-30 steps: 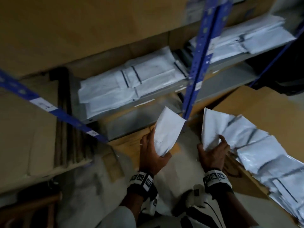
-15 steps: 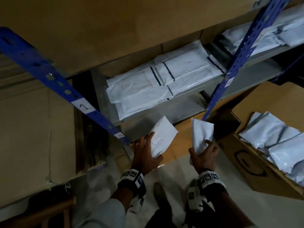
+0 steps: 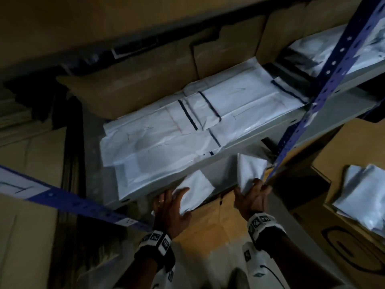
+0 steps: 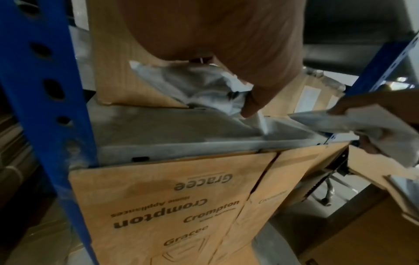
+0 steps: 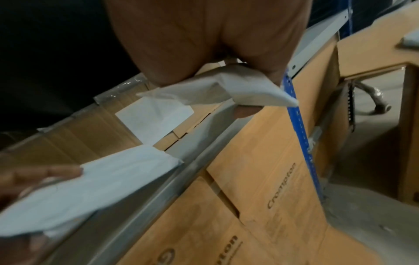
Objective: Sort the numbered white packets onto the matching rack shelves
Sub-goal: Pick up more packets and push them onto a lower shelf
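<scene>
Rack w/ blue uprights (image 3: 325,97) fills most of the head view, grey steel shelves between posts. Brown cartons (image 3: 133,88) sit at the back of the upper shelf; printed "Crompton" cartons (image 4: 172,206) packed under the lower shelf (image 4: 181,129). To the right, an open carton (image 3: 354,147) w/ a heap of loose white packets (image 3: 362,195) on it.

Upper shelf carries a stack of white packets (image 3: 187,130), overlapping, black stripes on the flaps, handwritten marks too faint to read. White tag on the left blue beam (image 3: 18,184) has a mark like a "7", blurred.

L hand (image 3: 170,207): grip closed round one white packet (image 3: 195,184), thumb on top, fingers under; packet tilted w/ its far end at the lower shelf, below the stacked shelf's front edge. Left wrist view shows that packet crumpled in the fingers, a corner touching the shelf surface.

R hand (image 3: 252,197): grip pinching a second white packet (image 3: 250,170) by its near edge, beside the blue upright, over the lower shelf's front lip. Cannot tell if it touches the shelf.

Right wrist view: one more flat white packet (image 5: 154,120) lying further in, on a carton top.

Both wrists wear bands w/ black-white marker tags (image 3: 258,222).
</scene>
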Available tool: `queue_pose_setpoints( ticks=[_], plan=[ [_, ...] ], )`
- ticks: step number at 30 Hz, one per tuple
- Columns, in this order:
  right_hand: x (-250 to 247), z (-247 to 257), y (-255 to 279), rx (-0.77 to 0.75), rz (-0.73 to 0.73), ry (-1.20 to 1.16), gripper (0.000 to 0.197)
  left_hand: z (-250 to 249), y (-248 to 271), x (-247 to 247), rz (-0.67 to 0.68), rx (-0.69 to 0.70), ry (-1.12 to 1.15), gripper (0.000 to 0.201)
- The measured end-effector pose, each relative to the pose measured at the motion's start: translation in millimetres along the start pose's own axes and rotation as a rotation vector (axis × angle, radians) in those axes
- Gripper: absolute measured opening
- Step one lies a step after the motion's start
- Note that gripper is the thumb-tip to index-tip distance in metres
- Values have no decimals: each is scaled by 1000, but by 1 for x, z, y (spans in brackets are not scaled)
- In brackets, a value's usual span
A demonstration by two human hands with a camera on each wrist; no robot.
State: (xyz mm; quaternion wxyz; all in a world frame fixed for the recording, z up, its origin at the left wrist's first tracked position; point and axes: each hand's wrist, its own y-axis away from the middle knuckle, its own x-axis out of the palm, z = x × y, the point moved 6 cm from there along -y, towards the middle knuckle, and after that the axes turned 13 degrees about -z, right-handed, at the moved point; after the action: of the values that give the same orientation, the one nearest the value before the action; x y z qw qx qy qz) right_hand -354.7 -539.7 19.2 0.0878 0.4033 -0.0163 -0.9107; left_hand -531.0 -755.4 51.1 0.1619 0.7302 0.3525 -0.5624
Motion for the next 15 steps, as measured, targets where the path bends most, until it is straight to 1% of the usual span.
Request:
queue_pose_setpoints(
  ticks=[2, 3, 5, 7, 9, 10, 13, 15],
  plan=[
    [18, -2, -12, 43, -3, 0, 67, 13, -1, 15, 11, 16, -64, 73],
    [25, -2, -16, 40, -4, 4, 65, 20, -1, 22, 5, 9, -86, 75],
    [38, -1, -25, -19, 25, 27, 63, 29, 0, 33, -10, -19, -125, 79],
    [51, -3, -27, -89, 97, 42, 60, 35, 3, 37, -33, -47, -169, 78],
    [58, -3, -27, -223, 143, 64, 56, 40, 8, 38, -58, -80, -197, 73],
    [57, -3, -29, -297, 141, 99, 54, 40, 9, 39, -61, -95, -201, 71],
    [53, -2, -39, -570, 93, 372, 53, 47, 11, 44, -84, -151, -187, 73],
    [55, -2, -47, -675, 120, 472, 54, 50, 12, 49, -116, -172, -181, 70]
  ],
)
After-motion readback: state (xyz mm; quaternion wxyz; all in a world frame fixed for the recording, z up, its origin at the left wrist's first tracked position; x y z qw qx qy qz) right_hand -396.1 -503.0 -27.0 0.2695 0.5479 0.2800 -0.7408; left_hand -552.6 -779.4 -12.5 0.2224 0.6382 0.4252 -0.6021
